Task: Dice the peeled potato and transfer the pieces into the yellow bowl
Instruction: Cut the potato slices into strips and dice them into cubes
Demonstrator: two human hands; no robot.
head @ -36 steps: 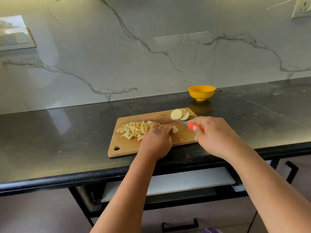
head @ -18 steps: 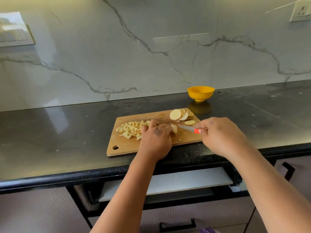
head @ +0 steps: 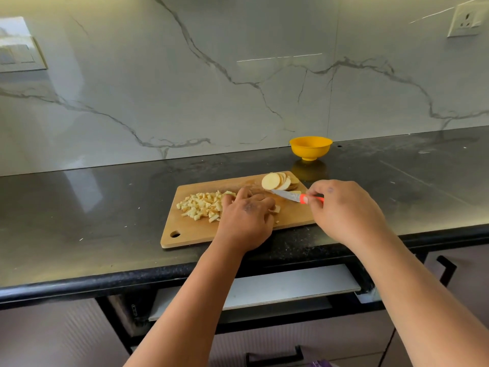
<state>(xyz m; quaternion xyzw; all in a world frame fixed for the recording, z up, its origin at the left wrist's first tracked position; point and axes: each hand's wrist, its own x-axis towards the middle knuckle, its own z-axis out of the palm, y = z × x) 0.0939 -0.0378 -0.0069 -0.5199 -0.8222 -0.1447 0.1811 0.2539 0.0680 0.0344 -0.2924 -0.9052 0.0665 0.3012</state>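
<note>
The left hand (head: 246, 218) presses curled fingers on potato pieces, the diced pile (head: 202, 206) just to its left; the right hand (head: 344, 210) grips the knife (head: 296, 196), slices (head: 277, 180) beyond its tip, yellow bowl (head: 310, 147) farther back on the surface (head: 92, 207)

Both forearms are bare to the frame's lower edge, with no sleeve, watch or ring showing; the left hand (head: 244, 218) carries a dark smudge-like mark on its back near the knuckles; the right hand (head: 344, 210) bears a smaller, fainter bluish mark on its back.
</note>
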